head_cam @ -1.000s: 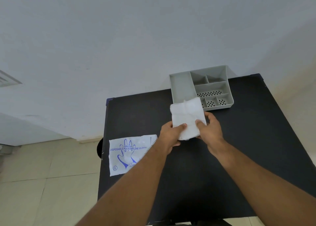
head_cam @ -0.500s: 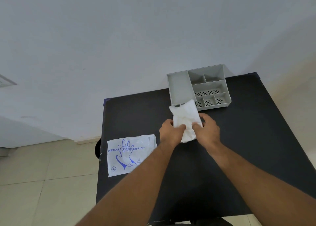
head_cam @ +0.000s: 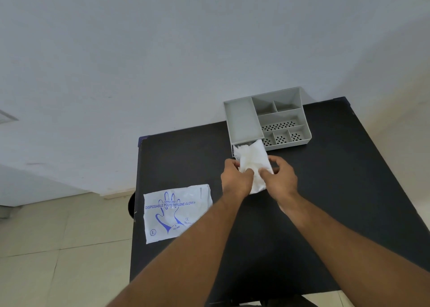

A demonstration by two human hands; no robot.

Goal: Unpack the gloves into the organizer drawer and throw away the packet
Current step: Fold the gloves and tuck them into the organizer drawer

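Note:
A crumpled white bundle of thin plastic gloves (head_cam: pixel 252 160) is pinched from both sides, my left hand (head_cam: pixel 235 180) on its left edge and my right hand (head_cam: pixel 280 178) on its right. Its far end reaches the front of the grey organizer (head_cam: pixel 242 120), where a small drawer appears to stand open under the long left compartment. The flat white glove packet (head_cam: pixel 176 211), printed in blue "Disposable Polyethylene Gloves", lies on the black table (head_cam: pixel 325 213) near its left edge, apart from my hands.
The organizer stands at the table's far edge against a white wall and has several compartments, some with perforated floors. The packet slightly overhangs the table's left edge. Beige floor tiles (head_cam: pixel 58 248) lie to the left.
Both hands have carried the gloves forward toward the organizer's front. The flat folded stack has become bunched and crumpled. The packet has not moved.

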